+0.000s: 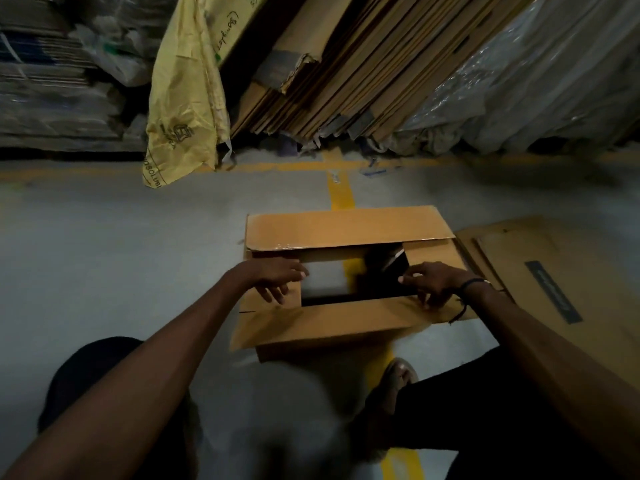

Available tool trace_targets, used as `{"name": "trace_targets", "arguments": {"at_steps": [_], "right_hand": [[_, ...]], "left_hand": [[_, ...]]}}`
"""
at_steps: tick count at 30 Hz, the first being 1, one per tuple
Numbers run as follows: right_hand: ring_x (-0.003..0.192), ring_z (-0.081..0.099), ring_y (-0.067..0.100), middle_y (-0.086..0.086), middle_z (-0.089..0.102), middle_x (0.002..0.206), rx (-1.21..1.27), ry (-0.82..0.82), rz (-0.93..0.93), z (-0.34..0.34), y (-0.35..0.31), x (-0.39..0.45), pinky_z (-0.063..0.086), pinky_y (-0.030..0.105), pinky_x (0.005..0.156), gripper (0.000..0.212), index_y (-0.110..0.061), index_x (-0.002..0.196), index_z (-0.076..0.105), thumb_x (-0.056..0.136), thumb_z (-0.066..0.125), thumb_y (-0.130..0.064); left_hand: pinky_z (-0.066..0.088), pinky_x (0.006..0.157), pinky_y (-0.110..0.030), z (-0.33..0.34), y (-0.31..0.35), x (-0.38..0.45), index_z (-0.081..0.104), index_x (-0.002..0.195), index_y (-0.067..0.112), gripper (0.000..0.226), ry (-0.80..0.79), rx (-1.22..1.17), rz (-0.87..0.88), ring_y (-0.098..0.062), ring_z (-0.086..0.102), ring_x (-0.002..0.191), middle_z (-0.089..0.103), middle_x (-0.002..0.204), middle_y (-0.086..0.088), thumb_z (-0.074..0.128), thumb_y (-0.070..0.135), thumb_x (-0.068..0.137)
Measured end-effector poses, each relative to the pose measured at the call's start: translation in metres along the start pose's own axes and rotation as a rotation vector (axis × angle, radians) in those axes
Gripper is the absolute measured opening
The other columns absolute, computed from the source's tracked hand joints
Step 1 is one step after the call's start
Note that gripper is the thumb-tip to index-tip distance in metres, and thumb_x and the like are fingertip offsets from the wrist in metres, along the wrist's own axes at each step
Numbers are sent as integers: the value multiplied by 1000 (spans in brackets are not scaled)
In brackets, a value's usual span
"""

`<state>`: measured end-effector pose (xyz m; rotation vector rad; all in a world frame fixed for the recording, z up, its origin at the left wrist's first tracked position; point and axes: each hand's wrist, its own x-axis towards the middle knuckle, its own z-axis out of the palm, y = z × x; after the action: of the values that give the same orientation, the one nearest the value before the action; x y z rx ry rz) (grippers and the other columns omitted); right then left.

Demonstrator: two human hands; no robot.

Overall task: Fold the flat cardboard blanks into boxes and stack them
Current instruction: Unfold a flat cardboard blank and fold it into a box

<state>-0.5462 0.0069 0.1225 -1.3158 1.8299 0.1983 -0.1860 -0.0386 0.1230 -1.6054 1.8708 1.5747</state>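
A brown cardboard box point(346, 230) stands on the grey floor in front of me, with its flaps partly folded inward and a dark opening in the middle. My left hand point(277, 277) lies flat on the left side flap, fingers spread, pressing it down. On the right side flap rests my right hand point(433, 282), fingers spread over the flap's edge; a dark band circles its wrist. The far long flap lies over the top and the near long flap point(329, 323) slopes toward me. Flat cardboard blanks point(554, 271) lie on the floor to the right of the box.
Tall flat cardboard sheets point(346, 64) lean against the back, with a yellow sack point(183, 98) hanging at their left. Plastic-wrapped bundles point(519, 81) stand at the right and stacked board point(52, 81) at the left. Yellow floor lines point(341, 192) run under the box. My foot in a sandal point(398, 379) sits near the box.
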Motion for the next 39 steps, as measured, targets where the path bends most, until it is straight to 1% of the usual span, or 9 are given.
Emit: {"name": "trace_targets", "arguments": {"at_steps": [6, 11, 16, 19, 25, 29, 32, 35, 39], "right_hand": [[88, 66, 28, 14, 67, 115, -236, 160, 1, 1, 37, 42, 57, 40, 79, 54, -30, 139, 48, 94, 59, -57], [126, 48, 43, 21, 42, 141, -289, 425, 170, 4, 39, 71, 47, 51, 101, 95, -12, 142, 36, 73, 79, -62], [137, 28, 52, 21, 21, 152, -259, 492, 344, 9, 39, 88, 47, 68, 94, 119, -17, 145, 23, 56, 87, -65], [136, 29, 58, 26, 17, 155, -189, 440, 363, 6, 49, 99, 42, 70, 99, 126, -20, 149, 14, 56, 82, -72], [123, 49, 44, 26, 42, 143, -87, 313, 239, -22, 61, 93, 48, 49, 98, 115, -13, 151, 21, 68, 67, -77], [116, 53, 37, 21, 46, 145, 62, 260, 181, -31, 59, 71, 47, 41, 90, 99, -13, 157, 15, 87, 59, -68], [118, 57, 36, 18, 53, 143, 275, 317, 113, -40, 63, 58, 47, 46, 100, 92, -17, 153, 34, 85, 42, -79], [110, 64, 32, 13, 64, 132, 427, 312, 61, -46, 84, 64, 47, 55, 103, 107, -22, 135, 59, 68, 26, -98], [121, 57, 39, 20, 59, 136, 461, 399, 103, -43, 66, 31, 42, 56, 109, 76, -9, 139, 57, 100, 27, -67]], "left_hand": [[55, 74, -30, 21, 5, 45, 47, 147, 31, 42, 172, 451, 136, -21, 65, 95, 53, 141, -8, 48, 34, 105], [58, 76, -33, 37, 2, 71, 69, 120, 18, 30, 280, 607, 116, -13, 66, 74, 71, 98, -5, 54, 35, 101], [49, 79, -34, 41, -5, 89, 68, 116, 14, 38, 405, 707, 77, -23, 62, 104, 66, 112, -10, 65, 44, 93], [45, 65, -29, 36, -2, 88, 67, 106, 15, 39, 401, 657, 82, -21, 64, 98, 65, 98, -6, 72, 49, 87], [46, 78, -36, 31, 2, 75, 58, 100, 16, 35, 520, 681, 152, -27, 54, 106, 58, 110, -12, 74, 45, 86], [46, 70, -37, 27, -2, 59, 45, 88, 17, 21, 550, 511, 141, -21, 49, 77, 48, 107, -10, 64, 25, 90], [45, 62, -38, 17, -3, 42, 44, 84, 19, 14, 633, 408, 156, -25, 49, 71, 43, 99, -7, 57, 16, 87], [38, 50, -32, 8, -11, 20, 42, 96, 23, 22, 698, 309, 240, -26, 52, 67, 43, 94, -5, 57, 11, 84], [39, 51, -31, 1, -17, -2, 30, 126, 21, 53, 835, 168, 215, -26, 57, 70, 45, 100, -8, 63, 14, 85]]}}
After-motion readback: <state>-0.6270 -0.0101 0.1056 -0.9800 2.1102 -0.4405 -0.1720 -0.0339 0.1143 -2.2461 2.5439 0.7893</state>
